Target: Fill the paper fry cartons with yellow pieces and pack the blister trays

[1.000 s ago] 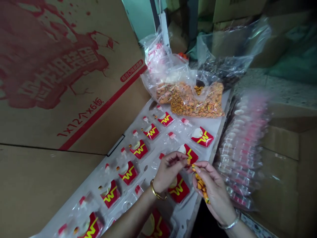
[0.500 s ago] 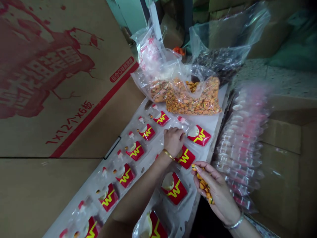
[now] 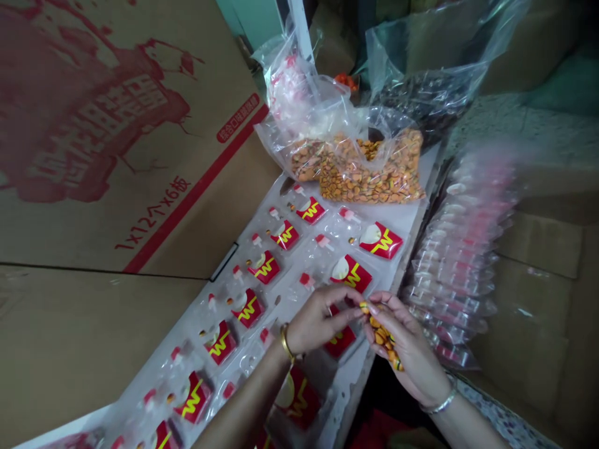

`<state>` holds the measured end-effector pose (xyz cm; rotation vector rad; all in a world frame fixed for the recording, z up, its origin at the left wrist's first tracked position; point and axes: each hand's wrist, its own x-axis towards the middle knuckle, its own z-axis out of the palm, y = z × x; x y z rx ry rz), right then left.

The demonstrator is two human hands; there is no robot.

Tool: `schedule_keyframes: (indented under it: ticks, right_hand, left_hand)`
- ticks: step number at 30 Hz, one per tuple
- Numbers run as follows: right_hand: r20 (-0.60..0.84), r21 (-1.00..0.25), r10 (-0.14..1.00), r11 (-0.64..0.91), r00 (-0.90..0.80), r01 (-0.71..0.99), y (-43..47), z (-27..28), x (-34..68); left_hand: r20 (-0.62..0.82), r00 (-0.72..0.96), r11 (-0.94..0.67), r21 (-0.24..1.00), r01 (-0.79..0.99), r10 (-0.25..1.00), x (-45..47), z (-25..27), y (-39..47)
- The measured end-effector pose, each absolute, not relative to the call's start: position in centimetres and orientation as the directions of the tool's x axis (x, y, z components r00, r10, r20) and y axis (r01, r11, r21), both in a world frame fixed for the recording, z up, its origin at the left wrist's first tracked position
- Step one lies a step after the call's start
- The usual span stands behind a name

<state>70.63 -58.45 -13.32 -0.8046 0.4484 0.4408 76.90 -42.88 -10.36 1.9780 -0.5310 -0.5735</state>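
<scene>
My right hand (image 3: 412, 349) cups several small orange burger-shaped pieces (image 3: 384, 337), with one at its thumb and fingertips. The fingertips of my left hand (image 3: 321, 317) meet that same piece, pinching it at the right hand's tips. Below both hands lie clear plastic blister trays (image 3: 281, 299) in rows. In their compartments sit red fries boxes (image 3: 352, 272) with a yellow zigzag mark and small red-and-white pieces (image 3: 322, 242). Orange pieces also lie in several compartments, one (image 3: 352, 240) beside the far right fries box. My left hand and forearm hide some nearer compartments.
A bag of orange pieces (image 3: 369, 181) stands at the table's far end, beside a bag of red-and-white pieces (image 3: 290, 93). A large cardboard box (image 3: 163, 243) borders the left side. Stacked clear packs (image 3: 458, 268) fill an open carton (image 3: 528, 355) at right.
My left hand has come back from the far right compartment to my right hand's fingertips. An orange piece now shows in that compartment. The view has shifted slightly.
</scene>
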Motion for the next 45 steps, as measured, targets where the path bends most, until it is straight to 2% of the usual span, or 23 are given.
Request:
schedule_keyframes:
  ticks: [4, 8, 13, 15, 19, 23, 26, 29, 32, 36, 43, 45]
  right_hand:
    - [-0.538, -0.501, 0.335, 0.611, 0.774, -0.613, -57.3, -13.7, 69.1]
    - [-0.511, -0.384, 0.436, 0.655, 0.741, -0.65, -56.4, -14.0, 68.1]
    - [-0.519, -0.452, 0.414, 0.61, 0.748, -0.651, -56.0, -13.8, 68.2]
    - [-0.519, -0.487, 0.399, 0.59, 0.756, -0.645, -56.1, -13.7, 68.5]
    - [-0.501, -0.535, 0.389, 0.563, 0.773, -0.63, -56.1, -13.7, 69.1]
    - [-0.537, -0.54, 0.378, 0.532, 0.754, -0.652, -56.2, -14.2, 69.4]
    - [-0.591, -0.519, 0.357, 0.519, 0.723, -0.68, -56.1, -14.8, 69.5]
    - [-0.59, -0.519, 0.329, 0.545, 0.738, -0.658, -56.0, -15.2, 69.8]
    - [-0.575, -0.527, 0.312, 0.566, 0.756, -0.635, -55.8, -15.6, 69.9]
    - [-0.584, -0.517, 0.313, 0.568, 0.749, -0.641, -55.8, -15.8, 70.0]
    - [-0.599, -0.505, 0.278, 0.597, 0.751, -0.624, -55.8, -16.3, 69.8]
    - [-0.601, -0.501, 0.27, 0.606, 0.752, -0.618, -55.8, -16.4, 69.9]
  left_hand:
    - [-0.146, 0.916, -0.448, 0.893, -0.041, -0.374, 72.9, -10.9, -41.6]
    - [-0.117, 0.988, -0.335, 0.939, 0.076, -0.104, 72.9, -12.5, -39.8]
    - [-0.179, 0.983, -0.228, 0.959, 0.167, -0.031, 75.1, -13.7, -38.4]
    - [-0.124, 0.992, -0.288, 0.951, 0.114, -0.016, 75.9, -13.9, -38.2]
    - [-0.014, 0.998, -0.502, 0.865, -0.022, -0.067, 77.1, -14.5, -37.8]
    - [0.003, 0.991, -0.487, 0.87, -0.07, -0.137, 77.8, -14.8, -37.3]
    - [0.071, 0.972, -0.524, 0.833, -0.181, -0.223, 78.2, -14.9, -37.3]
    - [0.125, 0.949, -0.642, 0.71, -0.289, -0.289, 78.5, -15.2, -37.7]
    - [0.137, 0.924, -0.773, 0.511, -0.376, -0.358, 78.9, -15.9, -38.1]
    - [0.108, 0.875, -0.826, 0.294, -0.481, -0.471, 79.1, -16.9, -38.4]
    - [0.087, 0.874, -0.855, 0.18, -0.486, -0.479, 78.2, -16.7, -38.9]
    - [0.084, 0.891, -0.874, 0.169, -0.455, -0.447, 77.8, -16.7, -39.3]
